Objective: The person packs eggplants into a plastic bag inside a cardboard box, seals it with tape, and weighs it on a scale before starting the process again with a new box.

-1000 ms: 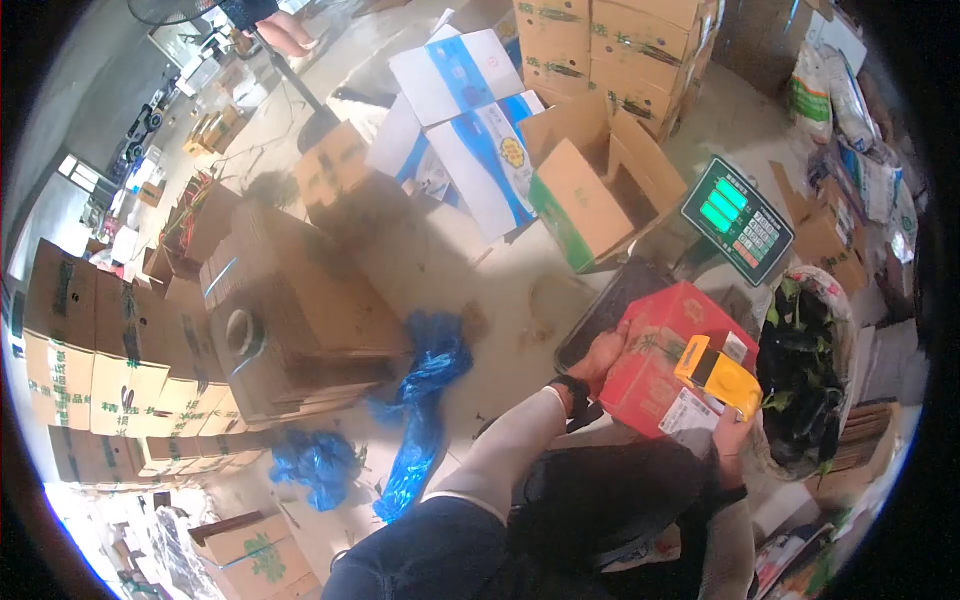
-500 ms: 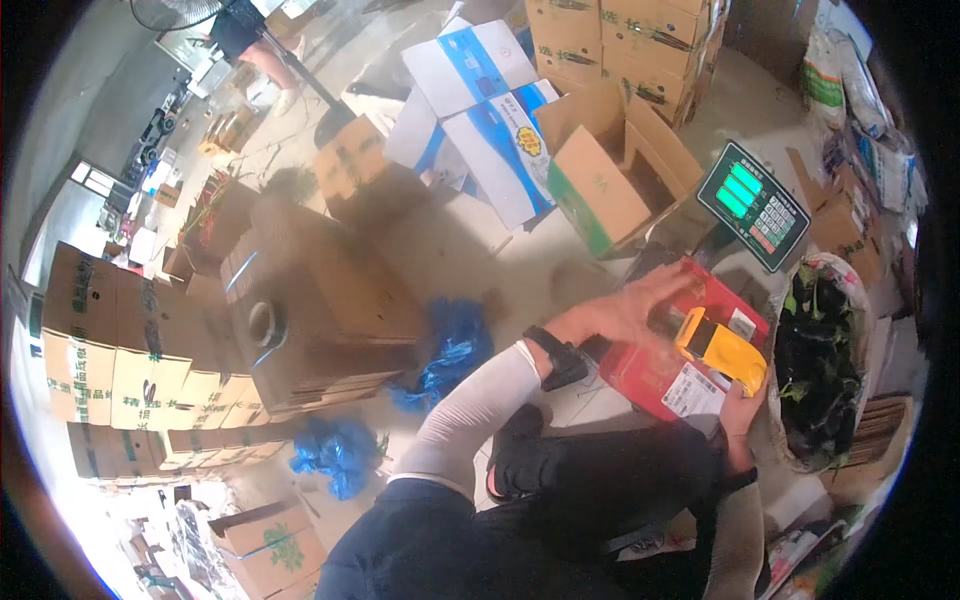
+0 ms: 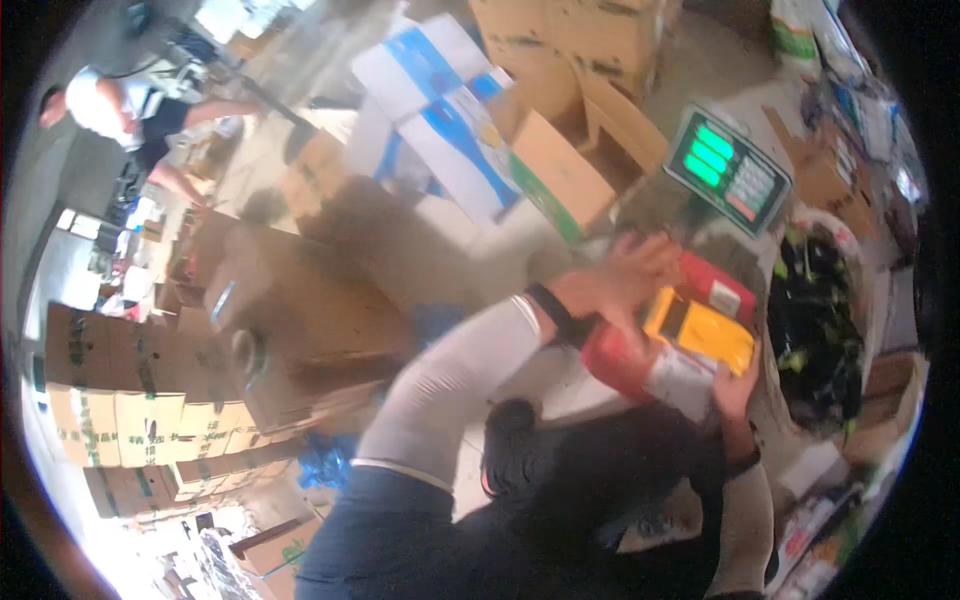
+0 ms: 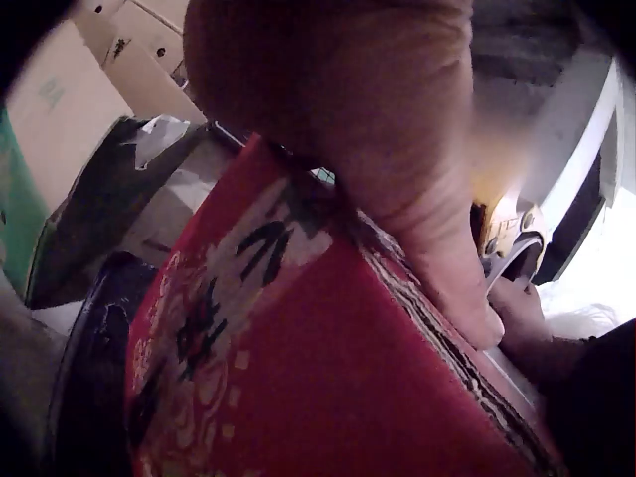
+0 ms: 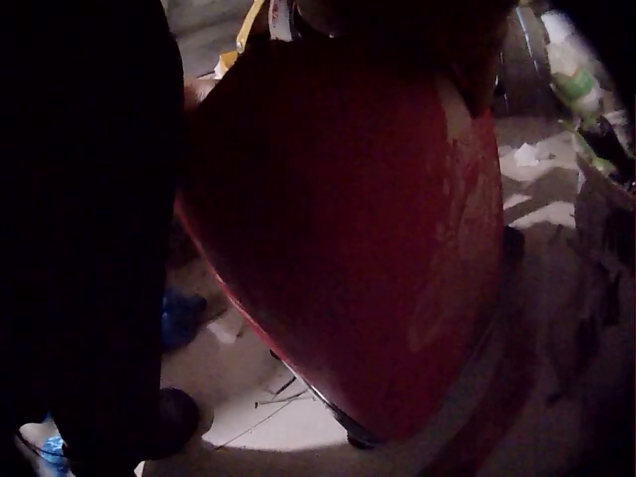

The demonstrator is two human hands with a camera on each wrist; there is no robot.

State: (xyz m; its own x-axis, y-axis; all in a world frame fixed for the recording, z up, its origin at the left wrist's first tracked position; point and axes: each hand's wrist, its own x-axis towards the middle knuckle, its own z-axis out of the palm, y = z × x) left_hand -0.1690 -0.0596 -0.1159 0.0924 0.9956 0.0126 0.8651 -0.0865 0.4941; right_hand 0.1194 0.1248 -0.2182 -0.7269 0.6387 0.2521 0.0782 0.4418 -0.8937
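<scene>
One red box, near one scale. Right hand grips one yellow tape dispenser over the box's top; left hand, fingers apart, lies across the box (blurred, seemingly touching).

Carton under the fingers of your left hand, tape dispenser between them and your right hand's fingers, scale display beyond both, open box past your left fingertips, basket of vegetables right of your right fingers, stacked cartons far left.
</scene>
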